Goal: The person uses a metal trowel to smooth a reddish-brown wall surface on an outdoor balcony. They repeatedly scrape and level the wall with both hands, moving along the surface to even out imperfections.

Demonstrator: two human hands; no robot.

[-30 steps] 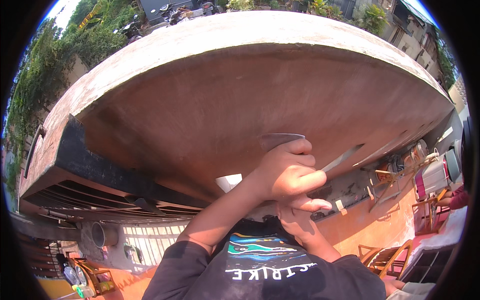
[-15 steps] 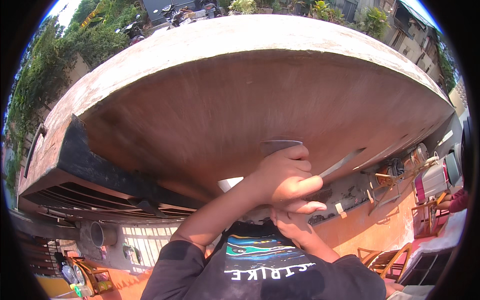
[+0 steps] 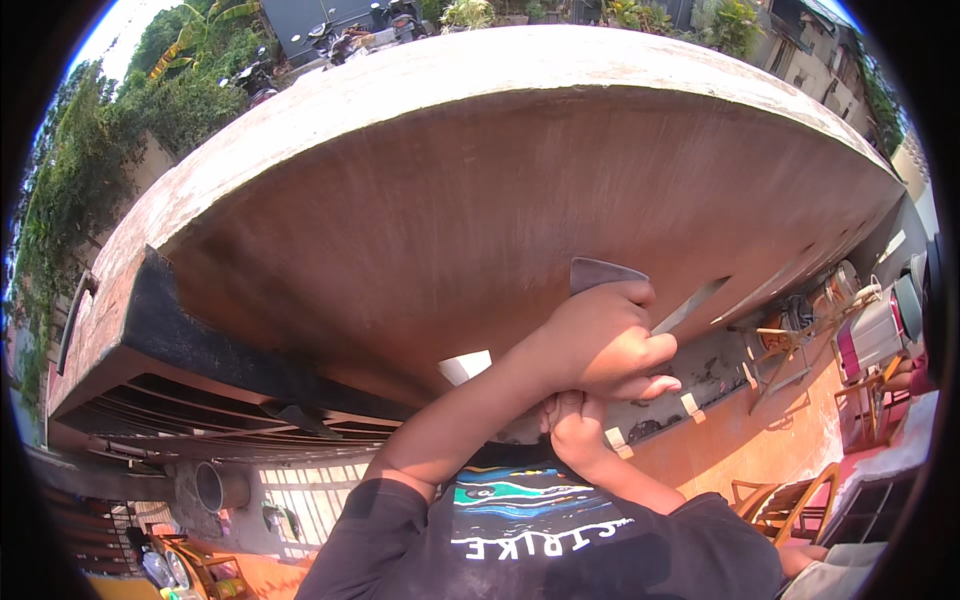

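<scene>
My left hand (image 3: 612, 340) is closed on a scraper (image 3: 605, 273), its flat grey blade showing beyond my fingers and its handle hidden in the grip. The blade lies against the brown plastered face of a wall (image 3: 480, 200), or so close that no gap shows. Below my left wrist is my right hand (image 3: 578, 422), its fingers curled in. My left arm partly covers it, so what it holds, if anything, cannot be seen.
The wall's pale top (image 3: 560, 60) runs across the far side. A dark slatted panel (image 3: 230, 370) adjoins it at left. A bucket (image 3: 222, 487) stands at lower left. Wooden chairs (image 3: 790, 500) and a wooden stand (image 3: 785, 350) are at right, near another person's arm (image 3: 905, 380).
My left hand and the scraper have shifted right along the wall, the blade now tilting down to the right. My right hand stays curled beneath, slightly higher in view.
</scene>
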